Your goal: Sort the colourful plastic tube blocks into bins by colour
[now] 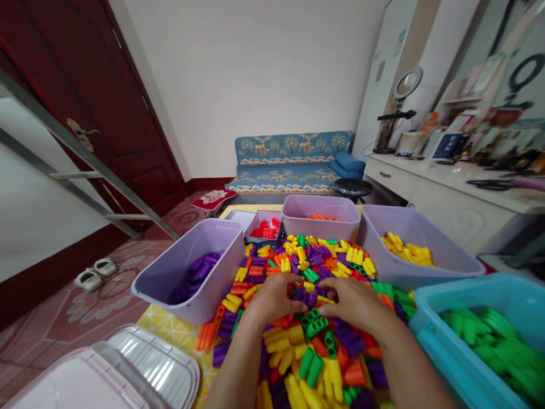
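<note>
A heap of colourful plastic tube-shaped building blocks [281, 341] covers the middle of the table, mixed purple, yellow, green, orange and red. Both hands reach into it from the near side. My left hand [276, 298] has its thumb and fingers apart and curved, at the left of some purple blocks [303, 296]. Facing it, my right hand [353, 298] is curved the same way at the right of those blocks, thumb and fingers apart. Some fingertips are hidden among the blocks, so whether they press on any piece is unclear.
Lilac bins hold purple blocks [198, 275], orange blocks [323, 217] and yellow blocks [409, 250]. A small box [251, 241] contains red ones. A turquoise bin [438, 335] with green blocks stands at right. Clear lids [157, 363] lie at near left, beside a metal ladder [80, 136].
</note>
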A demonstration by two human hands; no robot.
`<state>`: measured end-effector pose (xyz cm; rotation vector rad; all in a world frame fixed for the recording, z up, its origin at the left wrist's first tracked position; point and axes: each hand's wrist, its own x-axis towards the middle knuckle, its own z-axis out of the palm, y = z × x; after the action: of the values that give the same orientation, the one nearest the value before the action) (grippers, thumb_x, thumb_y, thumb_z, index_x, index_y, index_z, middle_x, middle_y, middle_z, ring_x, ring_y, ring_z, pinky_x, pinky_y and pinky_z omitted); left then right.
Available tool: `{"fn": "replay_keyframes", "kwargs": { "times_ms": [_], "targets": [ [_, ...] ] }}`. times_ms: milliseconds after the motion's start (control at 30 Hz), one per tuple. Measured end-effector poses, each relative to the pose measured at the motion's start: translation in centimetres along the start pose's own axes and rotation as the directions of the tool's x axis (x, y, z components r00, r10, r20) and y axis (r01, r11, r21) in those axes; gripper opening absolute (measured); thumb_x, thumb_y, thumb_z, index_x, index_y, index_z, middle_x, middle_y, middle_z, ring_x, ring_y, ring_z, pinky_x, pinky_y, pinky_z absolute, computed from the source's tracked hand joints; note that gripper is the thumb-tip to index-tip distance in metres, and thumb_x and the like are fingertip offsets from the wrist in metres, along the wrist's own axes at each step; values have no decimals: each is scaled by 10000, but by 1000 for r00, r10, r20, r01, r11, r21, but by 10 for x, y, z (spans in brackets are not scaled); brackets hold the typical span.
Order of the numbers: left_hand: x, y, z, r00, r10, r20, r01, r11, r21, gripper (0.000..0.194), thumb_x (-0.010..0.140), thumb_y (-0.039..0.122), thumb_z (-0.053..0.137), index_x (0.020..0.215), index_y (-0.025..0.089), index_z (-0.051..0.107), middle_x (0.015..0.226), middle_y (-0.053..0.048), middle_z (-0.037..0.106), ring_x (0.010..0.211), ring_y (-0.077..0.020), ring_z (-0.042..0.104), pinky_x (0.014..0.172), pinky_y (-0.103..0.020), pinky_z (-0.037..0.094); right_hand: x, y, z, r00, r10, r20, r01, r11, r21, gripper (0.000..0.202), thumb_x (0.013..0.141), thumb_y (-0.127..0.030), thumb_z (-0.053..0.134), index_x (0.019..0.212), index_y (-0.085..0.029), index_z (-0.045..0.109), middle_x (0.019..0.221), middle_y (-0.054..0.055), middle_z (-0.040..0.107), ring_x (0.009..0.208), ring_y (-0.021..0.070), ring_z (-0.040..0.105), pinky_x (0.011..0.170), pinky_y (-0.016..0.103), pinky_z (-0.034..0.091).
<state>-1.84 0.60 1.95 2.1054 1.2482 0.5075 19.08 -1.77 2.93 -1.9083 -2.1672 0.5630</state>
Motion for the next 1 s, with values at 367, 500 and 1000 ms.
{"fn": "replay_keyframes", "kwargs": {
  "times_ms": [367,500,1000],
  "targets": [
    [12,2,19,976,33,-217,-72,982,-173,475,637,79,583,1084,203,684,1035,-87,701,952,-264,627,858,-359,462,19,-21,33,980,-64,-190,112,961,254,474,696,-187,620,1170,-208,604,896,62,676,779,200,628,691,294,444],
    [21,-8,23,971,-32,-236,-106,829,-550,502,640,68,602,1135,148,631,960,-84,693,843,-199,630,769,-294,482,24,-20,35,968,-22,-249,148,852,501,484,708,-201,603,1191,-219,578,767,-2,620,518,107,524,519,239,411],
    [14,6,5,983,-142,-115,-53,383,-922,572,615,252,788,1147,152,604,929,-74,691,806,-170,646,772,-294,505,19,-32,23,950,131,-282,186,489,852,341,727,-430,647,925,-152,632,615,9,636,511,142,593,511,263,495]
  ]
}}
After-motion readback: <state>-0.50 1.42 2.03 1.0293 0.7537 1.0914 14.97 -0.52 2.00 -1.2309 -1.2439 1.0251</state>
